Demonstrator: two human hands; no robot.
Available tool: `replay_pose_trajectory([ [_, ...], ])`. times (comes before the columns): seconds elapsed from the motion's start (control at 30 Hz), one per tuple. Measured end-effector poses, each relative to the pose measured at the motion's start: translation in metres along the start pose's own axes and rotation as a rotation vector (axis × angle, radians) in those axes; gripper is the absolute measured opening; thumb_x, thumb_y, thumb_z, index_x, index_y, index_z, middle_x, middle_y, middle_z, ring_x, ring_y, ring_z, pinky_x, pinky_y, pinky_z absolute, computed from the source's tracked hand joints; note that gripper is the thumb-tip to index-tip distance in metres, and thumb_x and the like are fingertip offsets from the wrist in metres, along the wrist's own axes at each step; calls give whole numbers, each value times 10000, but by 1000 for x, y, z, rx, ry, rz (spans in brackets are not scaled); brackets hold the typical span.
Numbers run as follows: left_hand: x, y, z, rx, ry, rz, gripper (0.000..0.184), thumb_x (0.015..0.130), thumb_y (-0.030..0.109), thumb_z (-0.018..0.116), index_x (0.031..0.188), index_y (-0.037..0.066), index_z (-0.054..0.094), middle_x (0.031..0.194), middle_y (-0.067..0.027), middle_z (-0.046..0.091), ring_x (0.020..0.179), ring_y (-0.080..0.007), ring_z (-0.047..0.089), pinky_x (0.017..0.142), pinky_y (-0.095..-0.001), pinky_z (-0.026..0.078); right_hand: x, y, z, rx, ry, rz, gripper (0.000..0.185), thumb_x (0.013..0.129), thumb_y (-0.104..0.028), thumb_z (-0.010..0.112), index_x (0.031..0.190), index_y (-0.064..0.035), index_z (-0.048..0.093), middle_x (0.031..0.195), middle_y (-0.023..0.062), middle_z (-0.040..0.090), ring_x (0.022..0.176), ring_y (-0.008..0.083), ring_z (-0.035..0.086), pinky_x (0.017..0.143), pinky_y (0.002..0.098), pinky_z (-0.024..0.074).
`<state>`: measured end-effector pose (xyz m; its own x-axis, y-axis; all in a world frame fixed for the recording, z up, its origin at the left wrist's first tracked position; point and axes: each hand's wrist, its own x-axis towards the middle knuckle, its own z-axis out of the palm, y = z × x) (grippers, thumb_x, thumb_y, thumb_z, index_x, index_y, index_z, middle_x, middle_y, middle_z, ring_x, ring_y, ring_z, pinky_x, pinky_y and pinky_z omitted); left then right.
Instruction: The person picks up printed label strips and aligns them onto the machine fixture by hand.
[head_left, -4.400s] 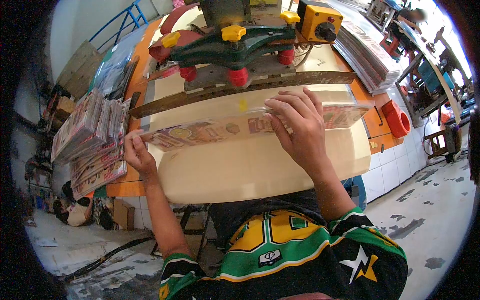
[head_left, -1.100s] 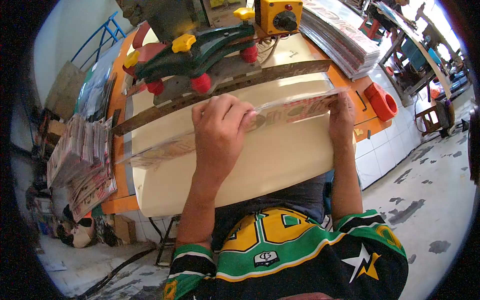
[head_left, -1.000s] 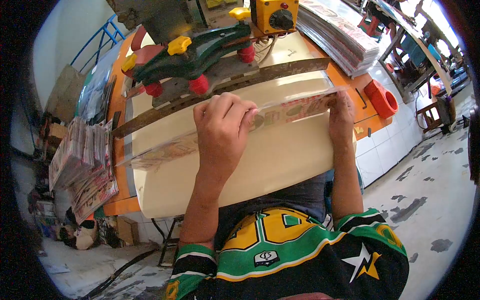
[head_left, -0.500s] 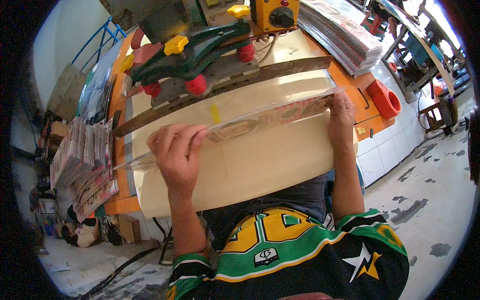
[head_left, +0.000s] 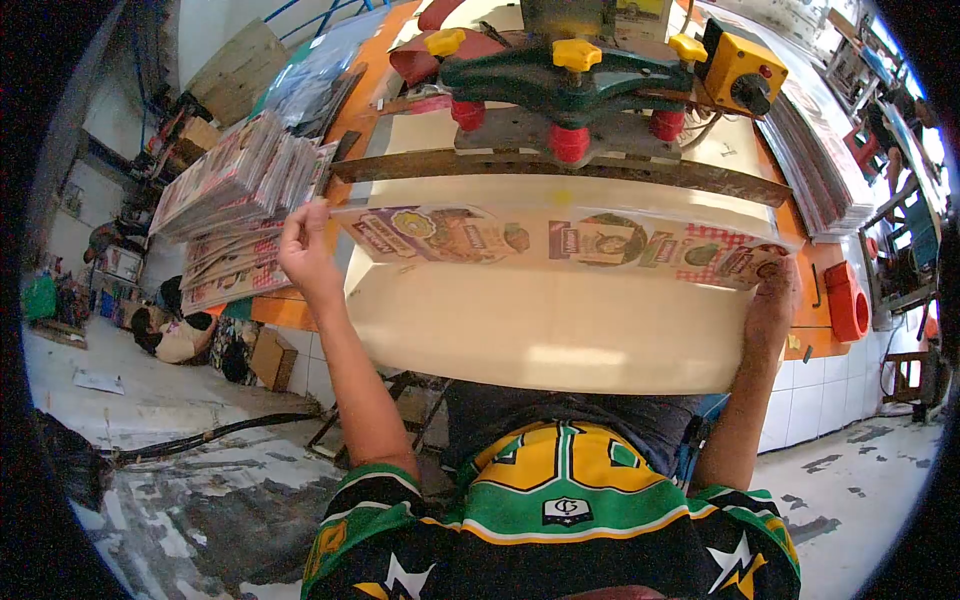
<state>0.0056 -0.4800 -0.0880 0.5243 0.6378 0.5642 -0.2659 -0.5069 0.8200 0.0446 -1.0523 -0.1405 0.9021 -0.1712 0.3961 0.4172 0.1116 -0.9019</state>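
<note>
Big orange table [head_left: 818, 341] in front of both hands, with the green press [head_left: 520, 85] beyond them. Between the hands there's a long printed plastic strip [head_left: 590, 240], left hand [head_left: 310, 255] and right hand [head_left: 772, 300] well apart, each pinching an end, though the right fingertips look kinda blurry.
</note>
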Motion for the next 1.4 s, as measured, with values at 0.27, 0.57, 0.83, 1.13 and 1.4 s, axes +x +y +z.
replay_pose_trajectory([
  [0.27, -27, -27, 6, -458, -5, -297, 388, 1043, 347, 600, 1087, -29, 685, 1033, -62, 689, 966, -139, 633, 918, -300, 488, -1, -3, 4, 114, 46, 100, 435, 1069, -364, 507, 1268, 14, 589, 1179, 97, 651, 1064, 186, 608, 957, 342, 463],
  [0.57, -34, -26, 2, -394, -32, -170, 259, 1042, 235, 601, 865, 46, 589, 843, 37, 562, 811, -62, 523, 767, -241, 441, 1, -5, 8, -67, 131, 6, 407, 1067, -405, 511, 1083, -23, 648, 963, 73, 685, 886, 172, 622, 832, 350, 497],
  [0.83, -37, -22, -4, -473, -43, -77, 354, 1068, 314, 474, 839, 57, 559, 819, -65, 573, 762, -147, 520, 700, -293, 409, -1, 4, -4, -41, 136, 42, 361, 1068, -353, 519, 1170, -18, 603, 1039, 52, 623, 984, 157, 584, 913, 332, 464],
  [1.13, -40, -25, -2, -380, -3, -51, 423, 1078, 379, 436, 846, 50, 564, 843, -80, 591, 786, -151, 525, 732, -303, 408, 3, 4, 0, 75, 88, -25, 339, 1056, -317, 541, 1184, -13, 620, 1099, 73, 655, 1030, 145, 601, 936, 309, 458],
  [1.4, -36, -39, -1, -317, 33, -232, 457, 1056, 407, 550, 1110, -39, 638, 1053, -96, 658, 987, -180, 603, 925, -333, 474, 1, -17, 21, -49, 72, 39, 341, 1032, -217, 584, 1290, 5, 600, 1174, 68, 674, 1077, 141, 613, 961, 309, 457],
])
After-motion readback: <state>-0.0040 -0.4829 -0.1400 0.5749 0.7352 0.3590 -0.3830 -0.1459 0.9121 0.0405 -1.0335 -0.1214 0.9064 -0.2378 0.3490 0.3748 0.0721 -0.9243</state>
